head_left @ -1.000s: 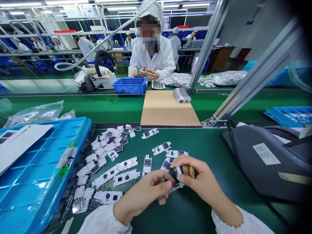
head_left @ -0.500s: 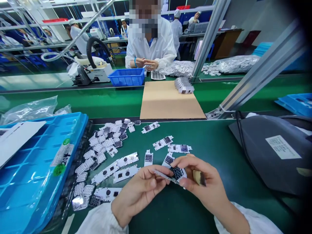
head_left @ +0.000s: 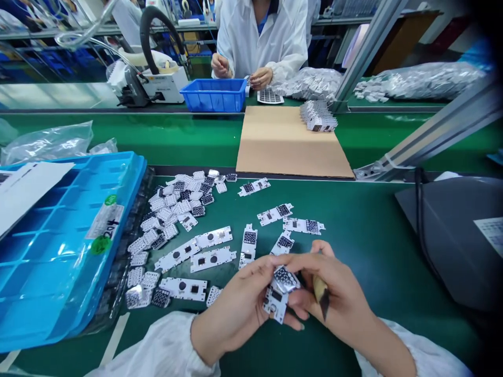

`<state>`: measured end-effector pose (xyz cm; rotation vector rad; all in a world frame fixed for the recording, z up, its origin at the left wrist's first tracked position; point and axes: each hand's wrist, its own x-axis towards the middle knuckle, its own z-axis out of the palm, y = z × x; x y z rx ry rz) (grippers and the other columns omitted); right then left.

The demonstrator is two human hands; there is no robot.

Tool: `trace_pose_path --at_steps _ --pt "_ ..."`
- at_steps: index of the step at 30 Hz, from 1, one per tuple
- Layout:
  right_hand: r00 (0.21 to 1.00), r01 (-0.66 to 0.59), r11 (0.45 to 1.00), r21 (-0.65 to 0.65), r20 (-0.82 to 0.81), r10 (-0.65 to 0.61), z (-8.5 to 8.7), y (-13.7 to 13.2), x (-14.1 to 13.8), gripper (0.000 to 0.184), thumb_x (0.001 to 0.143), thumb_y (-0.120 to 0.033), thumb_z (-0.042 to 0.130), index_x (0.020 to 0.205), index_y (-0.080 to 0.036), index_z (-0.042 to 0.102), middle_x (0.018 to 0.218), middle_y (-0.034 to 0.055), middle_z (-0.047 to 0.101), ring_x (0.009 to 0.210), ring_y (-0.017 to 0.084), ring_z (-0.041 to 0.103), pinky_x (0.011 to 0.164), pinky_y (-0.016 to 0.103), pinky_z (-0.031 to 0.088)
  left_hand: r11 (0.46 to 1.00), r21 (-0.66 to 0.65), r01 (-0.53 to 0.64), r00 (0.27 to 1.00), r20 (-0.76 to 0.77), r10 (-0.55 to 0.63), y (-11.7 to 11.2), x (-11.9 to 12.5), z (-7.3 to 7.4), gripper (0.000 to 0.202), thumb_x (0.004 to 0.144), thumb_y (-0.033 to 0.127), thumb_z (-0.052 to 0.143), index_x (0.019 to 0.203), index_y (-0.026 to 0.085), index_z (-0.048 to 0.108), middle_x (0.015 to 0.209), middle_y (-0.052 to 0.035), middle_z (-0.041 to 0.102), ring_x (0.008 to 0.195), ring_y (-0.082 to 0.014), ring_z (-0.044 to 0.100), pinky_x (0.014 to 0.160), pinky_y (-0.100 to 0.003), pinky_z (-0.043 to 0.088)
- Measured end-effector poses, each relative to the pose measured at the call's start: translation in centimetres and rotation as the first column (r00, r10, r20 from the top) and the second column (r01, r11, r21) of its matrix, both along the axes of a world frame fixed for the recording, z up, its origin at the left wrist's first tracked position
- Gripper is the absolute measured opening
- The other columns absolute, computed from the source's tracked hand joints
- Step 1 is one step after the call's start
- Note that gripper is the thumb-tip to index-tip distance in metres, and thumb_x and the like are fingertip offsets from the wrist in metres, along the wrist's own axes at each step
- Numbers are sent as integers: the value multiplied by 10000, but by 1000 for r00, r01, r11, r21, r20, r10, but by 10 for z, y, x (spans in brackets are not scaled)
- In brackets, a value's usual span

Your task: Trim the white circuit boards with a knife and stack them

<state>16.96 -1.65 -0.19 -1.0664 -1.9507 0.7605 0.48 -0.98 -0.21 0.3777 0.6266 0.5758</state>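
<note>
White circuit-board piece (head_left: 276, 303), its glossy black-patterned end uppermost, held between both hands above the table (head_left: 365, 251); the left hand (head_left: 233, 309) grasps it from one side, the right hand (head_left: 338, 298) closes on it from the other, with a small tan, black-tipped object (head_left: 320, 296) also clasped in that grip; similar boards (head_left: 212, 256) lie scattered just beyond the hands, running into a loose heap (head_left: 176, 207) beside a blue plastic tray (head_left: 47, 272); across the line, a stack of boards (head_left: 318, 116) sits on a cardboard sheet (head_left: 291, 141); further on, a co-worker (head_left: 259, 42) in a white coat works with both hands behind a blue crate (head_left: 214, 95).
</note>
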Motion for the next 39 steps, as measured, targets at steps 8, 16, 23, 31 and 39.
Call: trace_pose_path --at_steps 8,16,23,31,39 --pt "972 132 958 253 158 -176 -4 2 1 93 869 -299 562 917 -219 557 985 68 609 883 183 594 731 345 366 995 80 -67 997 -34 70 2 -4 7 174 877 276 542 993 172 620 823 -14 592 668 -74 573 638 -205 495" --pt "946 156 924 348 216 -241 1 0 -6 79 835 -200 613 904 -170 587 860 29 643 701 121 569 699 345 302 987 124 -98 993 -57 106 0 -2 5 229 904 229 502 1096 246 625 1044 -26 616 879 -82 563 757 -185 457" --pt "920 170 916 364 276 -280 1 2 0 138 839 -180 591 977 -187 592 887 36 654 719 128 581 705 339 304 991 103 -83 995 71 76 2 -4 9 340 913 145 457 1192 284 592 1257 -34 546 1129 -153 501 921 -263 434" --pt "910 109 949 297 354 -215 -1 3 2 167 885 -206 520 1034 -249 581 884 21 636 717 123 567 714 344 282 989 114 -99 994 -27 103 3 0 7 331 849 219 592 1165 317 611 1140 -22 612 1025 -131 553 857 -216 445" --pt "933 214 964 159 257 -250 -4 4 3 103 838 -237 561 927 -211 517 755 -5 593 666 120 553 660 302 356 989 147 -34 996 -82 47 4 -3 11 333 862 273 569 1192 303 593 1020 -26 622 881 -114 572 812 -248 482"
